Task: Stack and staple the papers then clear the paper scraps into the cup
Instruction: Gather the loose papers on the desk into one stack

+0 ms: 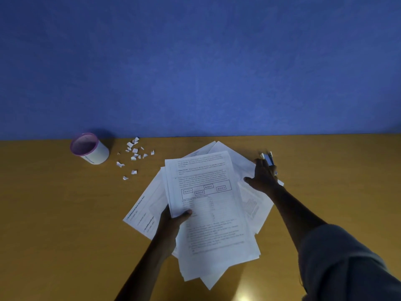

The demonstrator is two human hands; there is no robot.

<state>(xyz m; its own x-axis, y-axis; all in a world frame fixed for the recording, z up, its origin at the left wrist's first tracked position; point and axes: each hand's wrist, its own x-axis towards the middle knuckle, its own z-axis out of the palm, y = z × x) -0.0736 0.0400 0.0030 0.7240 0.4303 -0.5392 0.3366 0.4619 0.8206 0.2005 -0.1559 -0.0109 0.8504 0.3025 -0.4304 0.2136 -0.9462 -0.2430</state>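
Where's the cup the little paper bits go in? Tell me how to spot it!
Look along the back edge of the brown table, where it meets the blue wall. At the far left, just left of the torn paper scraps, stands the cup. It is the only round thing there: white, with a purple rim.

Left hand (173, 218) in pinch grip, right hand (263, 178) outstretched
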